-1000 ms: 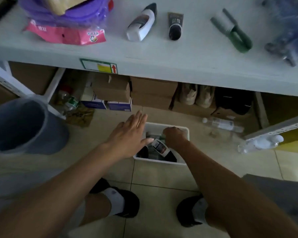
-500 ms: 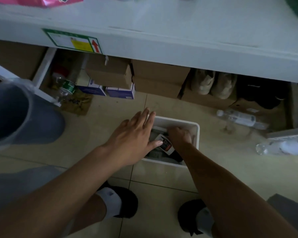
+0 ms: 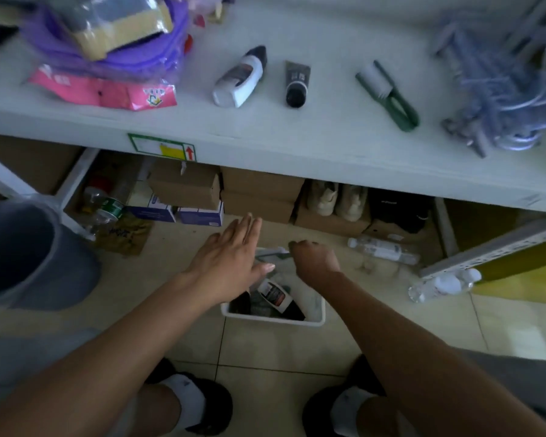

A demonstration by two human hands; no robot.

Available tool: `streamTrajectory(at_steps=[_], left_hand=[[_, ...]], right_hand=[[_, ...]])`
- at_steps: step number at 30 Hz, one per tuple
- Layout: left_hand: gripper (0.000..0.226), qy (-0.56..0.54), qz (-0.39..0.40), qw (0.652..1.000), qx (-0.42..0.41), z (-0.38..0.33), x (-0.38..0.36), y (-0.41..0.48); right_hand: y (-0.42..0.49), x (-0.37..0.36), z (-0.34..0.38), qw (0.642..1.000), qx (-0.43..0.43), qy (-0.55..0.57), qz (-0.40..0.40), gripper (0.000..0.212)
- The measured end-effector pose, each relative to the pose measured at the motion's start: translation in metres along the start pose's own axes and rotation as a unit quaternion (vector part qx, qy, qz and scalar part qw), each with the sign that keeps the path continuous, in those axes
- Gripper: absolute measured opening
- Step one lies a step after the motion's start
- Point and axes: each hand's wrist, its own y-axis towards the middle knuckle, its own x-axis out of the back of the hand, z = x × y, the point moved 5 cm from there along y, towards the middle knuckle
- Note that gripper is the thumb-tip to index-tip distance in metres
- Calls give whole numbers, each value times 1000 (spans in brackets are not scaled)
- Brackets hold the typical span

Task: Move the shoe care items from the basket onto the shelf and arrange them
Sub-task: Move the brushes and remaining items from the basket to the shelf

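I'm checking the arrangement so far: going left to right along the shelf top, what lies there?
Purple and pink packages → white bottle → black tube → green brush → bundle of pale hangers.

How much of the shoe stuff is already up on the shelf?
Done: a white bottle, a black tube and a green brush lie on the shelf. In hand: the right hand lifts another green-handled brush. Left: bottles in the basket.

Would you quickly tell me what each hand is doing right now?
Left hand: open, flat, holding nothing.
Right hand: closed on a green brush above the basket.
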Motion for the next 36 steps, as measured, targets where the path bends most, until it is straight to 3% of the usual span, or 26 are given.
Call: streamTrajectory(at_steps=[4, 7, 11, 15, 19, 22, 26, 36], left_hand=[[93, -3, -47, 999, -11, -6, 31, -13], [88, -19, -128, 991, -31, -15, 64, -21], [65, -54, -310, 946, -83, -40, 126, -38], [59, -63, -395, 910, -107, -49, 171, -49], [71, -75, -399, 911, -73, -35, 191, -47], [79, -70, -376, 923, -49, -27, 192, -40], [81, -33, -330, 941, -64, -31, 189, -28], [81, 4, -318, 944, -90, -21, 196, 17]], right_hand=[[-35, 76, -5, 997, 11, -24, -79, 27], [-60, 130, -9, 988, 19, -16, -149, 21], [-89, 193, -20, 974, 19, 11, -227, 14], [-108, 241, -47, 945, 14, 57, -323, 16], [-113, 261, -79, 918, -16, 166, -359, 14], [-104, 261, -107, 904, -84, 203, -366, 24], [-69, 254, -110, 937, -144, 124, -292, 49], [15, 255, -123, 955, -125, 99, -251, 57]])
